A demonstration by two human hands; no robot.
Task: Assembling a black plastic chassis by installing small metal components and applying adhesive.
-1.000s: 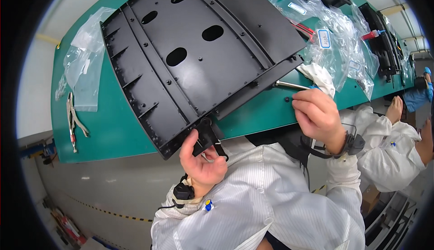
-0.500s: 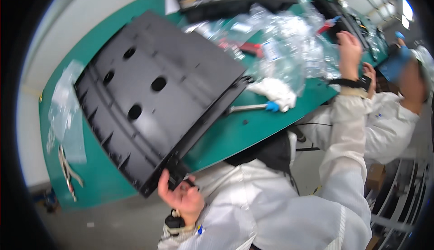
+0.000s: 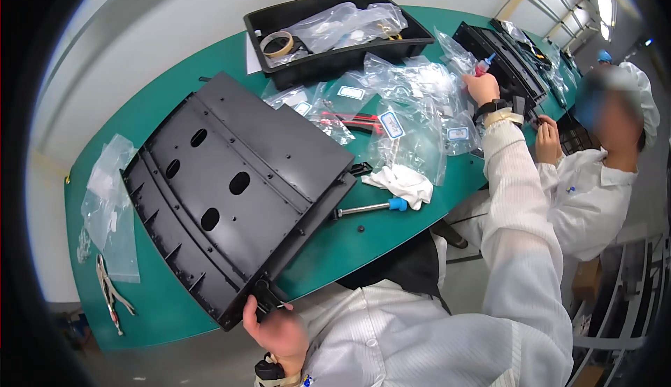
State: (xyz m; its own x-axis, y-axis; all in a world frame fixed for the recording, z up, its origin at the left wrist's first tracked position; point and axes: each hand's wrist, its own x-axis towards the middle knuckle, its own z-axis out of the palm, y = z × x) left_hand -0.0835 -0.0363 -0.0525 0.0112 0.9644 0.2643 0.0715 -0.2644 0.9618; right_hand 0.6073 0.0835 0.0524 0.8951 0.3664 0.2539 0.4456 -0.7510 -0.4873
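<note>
A large black panel with several oval holes and ribs lies on the green table, its near corner by the front edge. At that corner, my left hand has its fingers closed about a small black bracket; its palm is partly blurred. My right hand reaches far across to the right, fingers closed at a small red bottle with a blue tip, which sticks up above the fist. Clear plastic bags lie just left of that hand.
Behind the panel stands a black bin with bags and a tape roll. A ratchet-like tool and white cloth lie right of the panel, locking pliers left. A co-worker's hand is near another black part.
My right hand has moved left and closed at the small red bottle, which it was apart from before. My left hand stays at the panel's corner. The whole view has shifted.
</note>
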